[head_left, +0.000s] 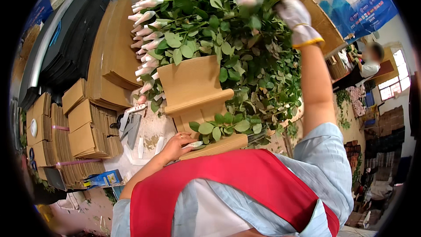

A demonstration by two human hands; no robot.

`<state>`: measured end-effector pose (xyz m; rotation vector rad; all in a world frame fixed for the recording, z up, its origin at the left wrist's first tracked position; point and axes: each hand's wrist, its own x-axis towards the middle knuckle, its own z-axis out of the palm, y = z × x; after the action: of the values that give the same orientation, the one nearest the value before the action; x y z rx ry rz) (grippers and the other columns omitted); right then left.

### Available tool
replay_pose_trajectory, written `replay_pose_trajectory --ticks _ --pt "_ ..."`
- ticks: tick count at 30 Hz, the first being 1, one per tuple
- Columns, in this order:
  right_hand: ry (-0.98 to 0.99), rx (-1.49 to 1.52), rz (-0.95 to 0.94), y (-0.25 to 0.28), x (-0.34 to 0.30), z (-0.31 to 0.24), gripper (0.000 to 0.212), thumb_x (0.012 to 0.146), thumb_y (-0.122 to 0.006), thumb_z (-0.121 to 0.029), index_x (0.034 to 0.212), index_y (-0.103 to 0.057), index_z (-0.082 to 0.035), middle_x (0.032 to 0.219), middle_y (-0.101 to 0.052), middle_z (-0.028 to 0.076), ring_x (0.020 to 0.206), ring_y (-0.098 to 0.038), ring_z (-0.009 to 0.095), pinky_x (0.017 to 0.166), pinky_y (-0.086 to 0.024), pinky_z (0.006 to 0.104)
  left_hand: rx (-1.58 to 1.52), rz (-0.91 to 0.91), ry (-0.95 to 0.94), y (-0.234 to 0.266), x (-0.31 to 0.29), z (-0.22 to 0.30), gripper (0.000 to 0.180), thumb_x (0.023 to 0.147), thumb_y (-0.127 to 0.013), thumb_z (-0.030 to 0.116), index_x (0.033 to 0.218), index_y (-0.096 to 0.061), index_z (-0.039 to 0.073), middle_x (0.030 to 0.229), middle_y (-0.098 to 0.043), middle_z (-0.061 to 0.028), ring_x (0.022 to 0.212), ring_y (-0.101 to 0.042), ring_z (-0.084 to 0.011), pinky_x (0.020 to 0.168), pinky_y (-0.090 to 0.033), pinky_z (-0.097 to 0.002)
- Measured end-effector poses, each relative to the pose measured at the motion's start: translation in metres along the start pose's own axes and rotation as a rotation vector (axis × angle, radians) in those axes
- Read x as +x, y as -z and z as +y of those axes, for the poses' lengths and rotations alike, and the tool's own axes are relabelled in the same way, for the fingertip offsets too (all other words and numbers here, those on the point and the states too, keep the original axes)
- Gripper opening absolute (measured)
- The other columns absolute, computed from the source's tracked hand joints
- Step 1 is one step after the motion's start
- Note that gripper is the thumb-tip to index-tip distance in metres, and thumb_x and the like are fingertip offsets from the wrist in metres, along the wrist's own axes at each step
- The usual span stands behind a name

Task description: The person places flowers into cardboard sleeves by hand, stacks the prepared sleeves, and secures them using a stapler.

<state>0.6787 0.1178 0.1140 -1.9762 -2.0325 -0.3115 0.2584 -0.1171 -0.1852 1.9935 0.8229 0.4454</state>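
I rest my left hand (175, 146) on a bud (195, 144), probably steadying it by the cardboard (221, 146); my right (297, 17) hovers above leaves (267, 66). I can't tell either grip.

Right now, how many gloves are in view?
1: white glove on the outstretched right hand, upper right of centre; left hand bare. Others may be hidden.

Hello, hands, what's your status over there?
Left hand bare, at a pale bud. Right hand gloved, reaching over leafy stems, grip unclear. Corrugated cardboard nearby, stems crowding its far side.
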Motion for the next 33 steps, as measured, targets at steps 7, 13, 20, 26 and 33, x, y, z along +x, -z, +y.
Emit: replay_pose_trajectory --ticks 7,13,20,26,33 --pt "0.09 0.029 0.197 0.014 -0.077 -0.012 0.02 0.085 -0.059 -0.014 0.104 -0.059 -0.008 0.091 -0.066 0.015 0.076 -0.065 0.032 0.067 -0.054 0.0397 -0.045 0.065 -0.033 -0.005 -0.003 -0.005 0.032 0.073 -0.072 0.005 0.105 -0.067 0.008 0.105 -0.065 -0.011 0.109 -0.056 -0.0306 0.093 -0.045 -0.038" --pt "-0.13 -0.098 -0.151 -0.039 -0.113 0.041 0.037 0.088 -0.056 -0.02 0.121 -0.052 -0.005 0.089 -0.066 0.022 0.082 -0.065 0.032 0.068 -0.052 0.045 -0.065 0.029 -0.056 -0.002 0.007 -0.003 0.032 0.072 -0.071 0.005 0.104 -0.068 0.009 0.103 -0.066 -0.0108 0.111 -0.055 -0.0301 0.094 -0.045 -0.0388" --pt "0.032 0.06 0.241 -0.017 -0.152 -0.025 0.022 0.086 -0.056 -0.021 0.103 -0.07 -0.015 0.093 -0.069 0.009 0.075 -0.066 0.021 0.07 -0.055 0.0334 -0.041 0.115 0.083 -0.002 -0.005 0.002 0.034 0.07 -0.073 0.004 0.104 -0.068 0.008 0.108 -0.065 -0.0129 0.109 -0.058 -0.0289 0.091 -0.048 -0.0374" --pt "0.09 -0.327 -0.629 -0.123 -0.103 -0.006 0.035 0.082 -0.055 -0.023 0.112 -0.06 -0.005 0.124 -0.052 0.02 0.106 -0.057 0.034 0.09 -0.049 0.0426 -0.03 0.093 0.01 0.0 0.004 -0.01 0.034 0.069 -0.07 0.002 0.103 -0.067 0.007 0.105 -0.063 -0.0136 0.104 -0.058 -0.0292 0.09 -0.047 -0.037" --pt "-0.586 -0.298 0.69 0.004 -0.126 0.077 0.021 0.088 -0.055 -0.027 0.095 -0.064 -0.009 0.088 -0.064 0.012 0.085 -0.064 0.027 0.074 -0.052 0.0391 -0.018 0.14 -0.017 -0.003 0.002 -0.001 0.037 0.069 -0.071 0.001 0.105 -0.068 0.01 0.106 -0.062 -0.0096 0.109 -0.055 -0.0293 0.092 -0.047 -0.038"
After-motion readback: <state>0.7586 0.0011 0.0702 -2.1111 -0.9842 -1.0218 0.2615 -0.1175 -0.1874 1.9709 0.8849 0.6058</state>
